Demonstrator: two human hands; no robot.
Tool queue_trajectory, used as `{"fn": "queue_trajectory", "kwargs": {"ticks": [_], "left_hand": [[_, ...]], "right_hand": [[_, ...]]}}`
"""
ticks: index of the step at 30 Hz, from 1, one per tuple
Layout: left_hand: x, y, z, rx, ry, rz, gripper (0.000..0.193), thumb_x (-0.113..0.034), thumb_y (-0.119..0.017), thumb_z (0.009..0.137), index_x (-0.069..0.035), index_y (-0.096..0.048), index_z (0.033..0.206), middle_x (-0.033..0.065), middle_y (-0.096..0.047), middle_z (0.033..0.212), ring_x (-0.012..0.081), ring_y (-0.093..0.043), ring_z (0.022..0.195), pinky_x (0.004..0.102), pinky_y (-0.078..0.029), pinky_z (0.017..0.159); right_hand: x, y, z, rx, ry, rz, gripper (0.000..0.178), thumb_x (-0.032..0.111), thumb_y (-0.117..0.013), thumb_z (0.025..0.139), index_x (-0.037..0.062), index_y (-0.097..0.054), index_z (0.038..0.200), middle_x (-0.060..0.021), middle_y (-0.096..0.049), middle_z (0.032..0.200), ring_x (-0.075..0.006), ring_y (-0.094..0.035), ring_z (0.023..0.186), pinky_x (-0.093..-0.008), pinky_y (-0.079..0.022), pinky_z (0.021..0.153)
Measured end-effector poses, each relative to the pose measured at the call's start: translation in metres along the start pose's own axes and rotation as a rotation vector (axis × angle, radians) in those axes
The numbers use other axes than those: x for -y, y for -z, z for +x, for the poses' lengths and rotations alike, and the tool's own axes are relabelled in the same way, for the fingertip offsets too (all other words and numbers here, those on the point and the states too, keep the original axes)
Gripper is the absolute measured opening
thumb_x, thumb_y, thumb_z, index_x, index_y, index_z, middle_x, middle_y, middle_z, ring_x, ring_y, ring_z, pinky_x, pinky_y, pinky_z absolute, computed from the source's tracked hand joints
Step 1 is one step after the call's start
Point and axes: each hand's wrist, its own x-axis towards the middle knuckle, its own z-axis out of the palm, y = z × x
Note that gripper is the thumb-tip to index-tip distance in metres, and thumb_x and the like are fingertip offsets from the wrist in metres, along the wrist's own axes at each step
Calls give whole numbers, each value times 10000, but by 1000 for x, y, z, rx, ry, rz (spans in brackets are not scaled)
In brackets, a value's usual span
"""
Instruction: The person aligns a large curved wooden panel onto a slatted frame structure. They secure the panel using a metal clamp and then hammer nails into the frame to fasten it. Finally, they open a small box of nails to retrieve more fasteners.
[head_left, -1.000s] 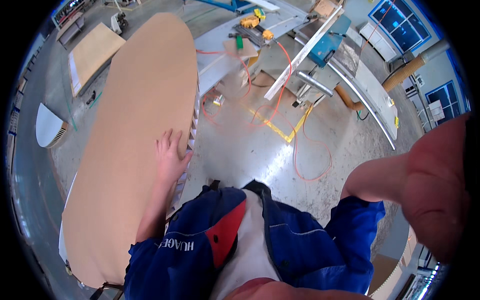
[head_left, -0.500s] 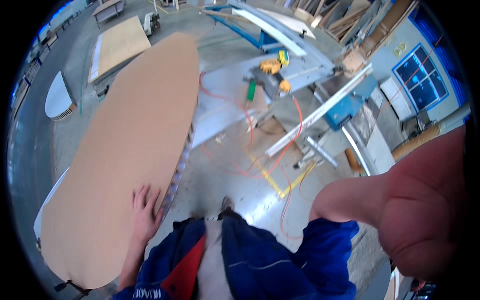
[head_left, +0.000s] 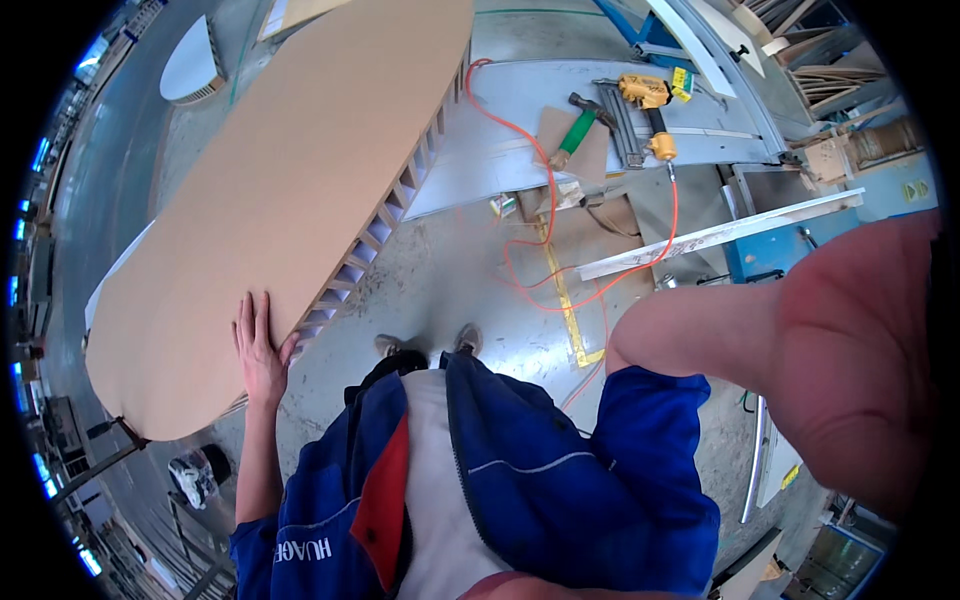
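My left hand [head_left: 262,360] lies on a large tan panel [head_left: 270,190] with rounded ends. Its fingers stretch flat over the top face, and the thumb spreads out at the edge facing me. Along that edge, short ribs [head_left: 375,235] with gaps between them show under the top sheet. Raised on the right, very near the camera, is my right hand [head_left: 850,370]. Its wrist and palm side fill that edge of the picture, and its fingers are out of sight. Whether it holds anything is hidden.
A grey-white work surface [head_left: 480,130] beyond the panel carries a green-handled hammer [head_left: 573,138] and a yellow nail gun [head_left: 645,92]. An orange air hose [head_left: 672,215] trails to the floor. A long white strip [head_left: 720,232] lies right. A clamp [head_left: 125,430] grips the panel's near end.
My view has shifted, so the panel, hammer and nail gun sit higher in the picture. My left hand stays flat on the panel, near its edge; my right hand stays raised.
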Motion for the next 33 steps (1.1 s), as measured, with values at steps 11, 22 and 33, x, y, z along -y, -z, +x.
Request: {"fn": "queue_trajectory", "kwargs": {"ticks": [11, 22, 33], "left_hand": [[3, -7, 3, 27, 25, 54, 856, -523, -687, 900, -128, -394, 1601, 186, -353, 1647, 391, -312, 1524, 551, -231, 1254], [2, -7, 8, 15, 51, 71, 861, -567, -665, 891, -146, -405, 1597, 166, -360, 1649, 373, -330, 1519, 541, -235, 1255], [5, 2, -13, -22, 254, -73, 867, -265, -871, 744, -133, -514, 1523, 186, -424, 1598, 396, -417, 1456, 481, -390, 1191]], "right_hand": [[-123, -83, -294, 590, -1270, -91, 630, 199, -733, 956, -54, -494, 1481, -213, -571, 1474, -285, -597, 1300, -404, -475, 1105], [-75, -106, -475, 800, -1232, -176, 839, 273, -587, 1039, -162, -107, 1572, -360, -191, 1647, -459, -186, 1555, -456, -186, 1281], [-9, -104, -466, 674, -1402, -7, 831, 237, -622, 1030, -129, -130, 1592, -345, -230, 1643, -425, -308, 1519, -451, -302, 1232]]}}
